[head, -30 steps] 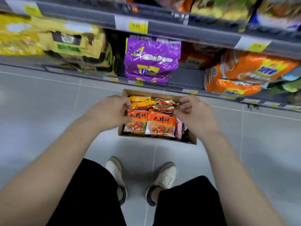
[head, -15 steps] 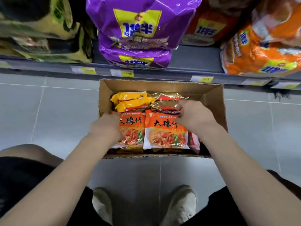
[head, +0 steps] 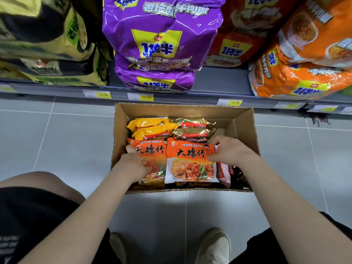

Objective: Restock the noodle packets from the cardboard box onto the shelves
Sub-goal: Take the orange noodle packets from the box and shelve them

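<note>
An open cardboard box (head: 245, 119) stands on the floor below the bottom shelf (head: 219, 82). It holds several noodle packets: yellow ones (head: 150, 128) and gold ones (head: 192, 128) at the back, two orange packets in front. My left hand (head: 133, 162) grips the left orange packet (head: 152, 155) at its left edge, thumb on top. My right hand (head: 230, 151) pinches the right orange packet (head: 190, 164) at its upper right corner. More packets lie partly hidden underneath.
Large multipacks fill the bottom shelf: yellow-black (head: 49, 54) at left, purple (head: 160, 44) in the middle, red (head: 242, 35) and orange (head: 304, 73) at right. Price tags (head: 146, 97) line the shelf edge. Grey floor tiles (head: 57, 141) surround the box; my shoes (head: 213, 244) are below.
I have bent down closer to the box. Both hands have gone from hovering over the packets down into the box and taken hold of the two orange packets.
</note>
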`<control>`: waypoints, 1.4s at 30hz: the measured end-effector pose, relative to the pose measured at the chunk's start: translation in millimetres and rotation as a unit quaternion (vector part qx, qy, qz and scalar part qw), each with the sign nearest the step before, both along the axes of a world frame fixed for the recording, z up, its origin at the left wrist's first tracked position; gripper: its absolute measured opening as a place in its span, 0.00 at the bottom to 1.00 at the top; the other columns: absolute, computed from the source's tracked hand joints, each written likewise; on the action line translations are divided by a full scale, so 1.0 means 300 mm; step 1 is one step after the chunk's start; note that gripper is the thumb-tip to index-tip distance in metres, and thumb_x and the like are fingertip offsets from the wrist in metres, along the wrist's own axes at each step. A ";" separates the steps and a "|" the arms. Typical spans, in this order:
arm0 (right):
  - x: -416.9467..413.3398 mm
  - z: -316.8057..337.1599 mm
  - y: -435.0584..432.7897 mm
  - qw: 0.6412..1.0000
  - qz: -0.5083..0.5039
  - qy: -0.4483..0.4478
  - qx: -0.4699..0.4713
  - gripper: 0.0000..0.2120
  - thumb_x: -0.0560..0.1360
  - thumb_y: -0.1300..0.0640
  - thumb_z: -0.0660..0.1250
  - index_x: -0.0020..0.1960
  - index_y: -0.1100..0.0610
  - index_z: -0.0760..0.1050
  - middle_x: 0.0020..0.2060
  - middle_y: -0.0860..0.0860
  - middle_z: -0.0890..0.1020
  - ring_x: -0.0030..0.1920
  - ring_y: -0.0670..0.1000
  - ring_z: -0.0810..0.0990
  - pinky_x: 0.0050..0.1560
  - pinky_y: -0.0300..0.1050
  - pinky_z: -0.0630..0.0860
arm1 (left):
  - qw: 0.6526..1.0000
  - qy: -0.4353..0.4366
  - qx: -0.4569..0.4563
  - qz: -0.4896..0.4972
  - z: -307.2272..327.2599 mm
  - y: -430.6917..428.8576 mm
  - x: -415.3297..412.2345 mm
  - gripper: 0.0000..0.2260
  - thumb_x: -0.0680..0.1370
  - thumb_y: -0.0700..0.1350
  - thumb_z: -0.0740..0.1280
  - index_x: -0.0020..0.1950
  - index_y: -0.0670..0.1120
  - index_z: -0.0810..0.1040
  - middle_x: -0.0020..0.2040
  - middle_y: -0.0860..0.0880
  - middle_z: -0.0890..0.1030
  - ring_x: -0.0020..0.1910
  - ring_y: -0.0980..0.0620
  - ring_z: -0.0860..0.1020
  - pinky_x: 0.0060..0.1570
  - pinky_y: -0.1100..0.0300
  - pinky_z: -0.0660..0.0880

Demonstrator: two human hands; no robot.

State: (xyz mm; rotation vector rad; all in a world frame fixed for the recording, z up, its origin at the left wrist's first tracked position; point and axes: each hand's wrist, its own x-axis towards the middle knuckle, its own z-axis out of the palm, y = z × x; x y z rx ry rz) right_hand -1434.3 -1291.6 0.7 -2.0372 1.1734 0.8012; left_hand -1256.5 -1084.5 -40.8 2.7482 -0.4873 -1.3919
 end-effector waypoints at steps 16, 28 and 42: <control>-0.073 -0.041 0.032 0.997 -0.074 -0.007 0.012 0.32 0.75 0.49 0.74 0.74 0.56 0.66 0.68 0.54 0.76 0.65 0.54 0.76 0.53 0.45 0.72 | 0.987 -0.022 -0.129 0.094 -0.001 0.008 -0.012 0.35 0.73 0.50 0.77 0.69 0.42 0.59 0.60 0.44 0.76 0.60 0.42 0.78 0.51 0.51 0.73; -0.046 -0.172 0.070 0.990 -0.044 0.053 -0.123 0.19 0.78 0.38 0.64 0.53 0.54 0.75 0.42 0.50 0.82 0.42 0.51 0.83 0.44 0.48 0.83 | 0.985 0.063 -0.140 0.080 -0.080 0.048 0.076 0.29 0.68 0.58 0.74 0.66 0.52 0.73 0.56 0.52 0.82 0.55 0.49 0.81 0.55 0.51 0.77; 0.009 -0.235 0.115 0.982 -0.189 0.030 -0.005 0.36 0.69 0.40 0.77 0.66 0.57 0.67 0.47 0.51 0.78 0.53 0.53 0.82 0.54 0.47 0.80 | 0.982 0.093 -0.138 0.086 -0.076 0.034 0.092 0.24 0.74 0.48 0.74 0.68 0.52 0.73 0.59 0.50 0.82 0.57 0.48 0.80 0.58 0.51 0.77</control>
